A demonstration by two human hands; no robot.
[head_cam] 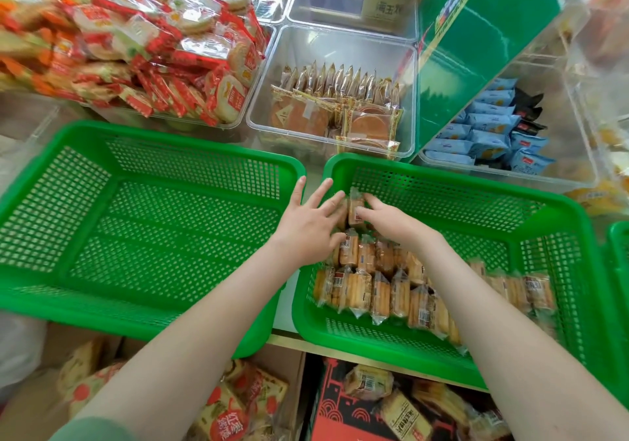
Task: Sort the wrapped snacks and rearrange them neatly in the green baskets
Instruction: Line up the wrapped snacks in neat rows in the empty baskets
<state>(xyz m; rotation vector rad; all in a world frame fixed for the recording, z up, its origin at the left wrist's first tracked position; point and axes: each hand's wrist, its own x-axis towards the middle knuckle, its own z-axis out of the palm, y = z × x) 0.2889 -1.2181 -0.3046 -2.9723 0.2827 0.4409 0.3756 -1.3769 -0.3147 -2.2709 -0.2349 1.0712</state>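
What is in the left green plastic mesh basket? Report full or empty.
Empty. The left green plastic mesh basket shows only its bare perforated floor.

Two baskets, left (51,223) and right (561,236), are noted as bright green with a perforated grid pattern. Golden-brown snacks (381,291) in clear wrappers are recorded in the right one. Red-and-white packets (163,66), pale blue packets (486,127) and a red-and-black patterned box (340,417) are observed.

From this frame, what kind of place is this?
Likely a shop's bulk snack section. Clear bins hold sorted wrapped snacks, green baskets sit on a shelf, and opened stock cartons sit below. Both hands arrange packets in the right basket.
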